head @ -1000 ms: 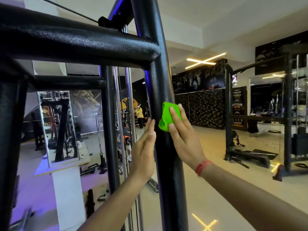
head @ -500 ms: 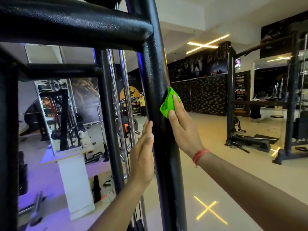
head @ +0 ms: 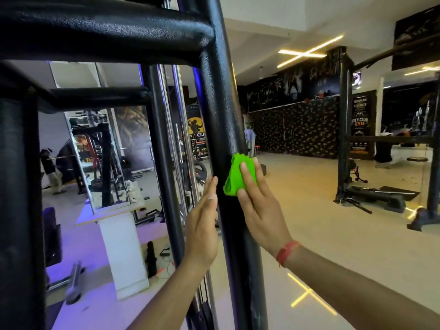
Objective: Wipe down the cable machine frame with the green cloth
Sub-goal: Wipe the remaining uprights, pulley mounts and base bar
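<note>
Mid-wipe: right hand (head: 259, 206) presses the green cloth (head: 234, 177) flat-fingered on the upright post (head: 221, 110), left hand (head: 202, 225) open at nine o'clock; crossbar (head: 102, 32) seemingly remains.

Both forearms are bare, no sleeves showing, with a thin red band (head: 287, 252) round the right wrist.

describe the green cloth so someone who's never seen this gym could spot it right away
Find the thick black upright post of the cable machine frame, running top to bottom through the middle of the view. About halfway down it, the right hand presses a bunched green cloth against its right side. It is the only bright green thing there.
</note>
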Demonstrator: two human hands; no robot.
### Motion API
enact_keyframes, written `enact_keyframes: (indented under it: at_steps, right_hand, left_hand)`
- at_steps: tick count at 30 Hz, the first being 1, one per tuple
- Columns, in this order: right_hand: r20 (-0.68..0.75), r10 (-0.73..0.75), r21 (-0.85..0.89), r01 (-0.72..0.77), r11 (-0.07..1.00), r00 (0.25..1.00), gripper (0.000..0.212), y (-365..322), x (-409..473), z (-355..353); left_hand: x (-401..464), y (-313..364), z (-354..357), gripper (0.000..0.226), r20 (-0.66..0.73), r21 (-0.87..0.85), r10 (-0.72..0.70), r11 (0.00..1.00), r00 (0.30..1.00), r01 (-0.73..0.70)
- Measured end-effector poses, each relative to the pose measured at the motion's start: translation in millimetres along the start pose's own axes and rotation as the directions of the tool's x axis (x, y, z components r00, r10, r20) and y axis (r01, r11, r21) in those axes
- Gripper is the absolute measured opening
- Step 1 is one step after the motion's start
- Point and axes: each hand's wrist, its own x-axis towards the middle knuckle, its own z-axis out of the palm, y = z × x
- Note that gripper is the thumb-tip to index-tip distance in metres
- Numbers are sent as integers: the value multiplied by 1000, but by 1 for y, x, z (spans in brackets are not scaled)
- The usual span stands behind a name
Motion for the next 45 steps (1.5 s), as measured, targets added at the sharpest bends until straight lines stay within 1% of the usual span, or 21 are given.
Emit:
enact_keyframes:
  at_steps: [2, 6, 8, 10, 12, 14, 15, 17, 19, 20, 22, 26, 27, 30, 32, 34, 37, 40, 42, 44, 45]
  right_hand:
    - [54, -50, -83, 54, 995, 997, 52, 13, -32, 4]
    - [32, -79, -52, 81, 995, 996, 49, 8, 7, -5]
    - [20, -90, -59, 91, 994, 996, 49, 5, 16, -3]
    - [57, -127, -112, 132, 985, 990, 48, 17, -13, 2]
    - [121, -133, -143, 150, 978, 984, 48, 34, -60, 6]
    - [167, -105, -134, 128, 983, 980, 48, 44, -93, 6]
    - [166, -94, -122, 115, 986, 982, 48, 44, -95, 6]
    - [110, -83, -99, 94, 991, 990, 48, 34, -75, 8]
    - [56, -80, -116, 86, 990, 995, 49, 21, -49, 9]
    - [50, -80, -124, 86, 989, 996, 49, 18, -45, 10]
    - [75, -73, -123, 82, 989, 995, 49, 28, -67, 13]
    - [113, 75, -23, -73, 997, 991, 53, 49, -154, 24]
    - [92, 100, 5, -100, 995, 991, 54, 47, -156, 25]
    - [-2, 173, 42, -173, 984, 985, 54, 30, -124, 29]
    - [-22, 180, 40, -179, 983, 983, 53, 29, -120, 32]
    - [3, 161, 16, -161, 987, 987, 54, 42, -153, 38]
    - [74, 225, 79, -231, 970, 972, 59, 51, -206, 39]
    - [28, 300, 149, -301, 942, 954, 56, 40, -175, 31]
    - [18, 276, 139, -276, 951, 961, 55, 39, -150, 24]
    - [76, 216, 123, -224, 967, 973, 54, 51, -158, 22]
    - [122, 214, 127, -229, 965, 969, 54, 58, -175, 21]
  left_hand:
    - [-9, -7, -3, 54, -8, 11, -26, 1000, 1000, 26]
    - [-29, -17, -2, 43, -28, -23, -116, 993, 993, 115]
    - [-37, -22, -1, 44, -48, -39, -148, 988, 988, 146]
    - [-45, -27, 0, 48, -55, -58, -180, 982, 982, 177]
    - [-53, -35, -2, 52, -54, -79, -211, 975, 976, 207]
    - [-61, -42, -2, 53, -64, -78, -232, 971, 971, 227]
    - [-65, -45, -1, 51, -69, -73, -232, 971, 970, 227]
    - [-69, -48, 2, 48, -83, -79, -238, 969, 968, 232]
    - [-69, -49, 4, 46, -105, -105, -257, 963, 961, 247]
    - [-69, -49, 4, 47, -108, -115, -266, 960, 958, 254]
    - [-71, -51, 2, 50, -91, -113, -275, 958, 957, 265]
    - [-85, -58, -2, 54, -78, -102, -297, 952, 952, 289]
    - [-89, -60, -1, 54, -76, -92, -304, 950, 950, 297]
    - [-96, -63, 1, 54, -73, -67, -324, 945, 943, 319]
    - [-100, -66, 0, 54, -75, -48, -323, 946, 943, 321]
    - [-106, -69, -1, 53, -78, -40, -334, 942, 939, 332]
    - [-119, -75, -1, 49, -69, -20, -351, 936, 934, 350]
    - [-127, -81, 1, 52, -85, -22, -362, 932, 928, 361]
    - [-131, -84, 4, 52, -104, -28, -374, 927, 922, 373]
    - [-137, -88, 7, 48, -125, -30, -392, 920, 911, 392]
    - [-141, -90, 8, 47, -133, -26, -401, 915, 906, 402]
